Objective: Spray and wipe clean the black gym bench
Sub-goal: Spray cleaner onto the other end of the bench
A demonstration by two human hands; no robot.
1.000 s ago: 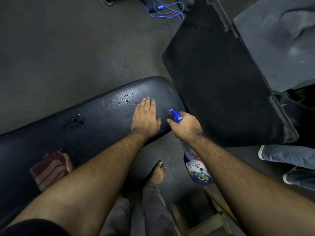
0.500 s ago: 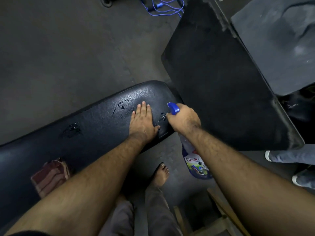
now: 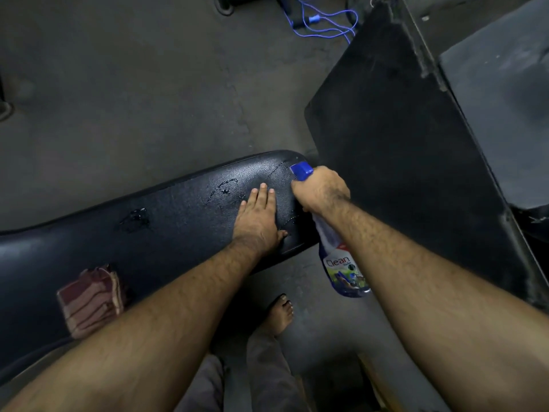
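Head view: we grip the spray bottle (image 3: 341, 257) in our right hand (image 3: 322, 190), left hand (image 3: 257, 221) flat on the bench (image 3: 178, 215); sweep evenly.

The desk (image 3: 178, 221) runs from lower left to centre. On its left part lies a cloth (image 3: 90, 301); the left hand (image 3: 257, 221) rests flat near its right end. Just right, the right hand (image 3: 320, 190) holds a bottle (image 3: 344, 263) hanging past the desk's edge, above the floor (image 3: 148, 99).

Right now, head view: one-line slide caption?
Right hand aims spray bottle at wet black bench; left hand flat on it.
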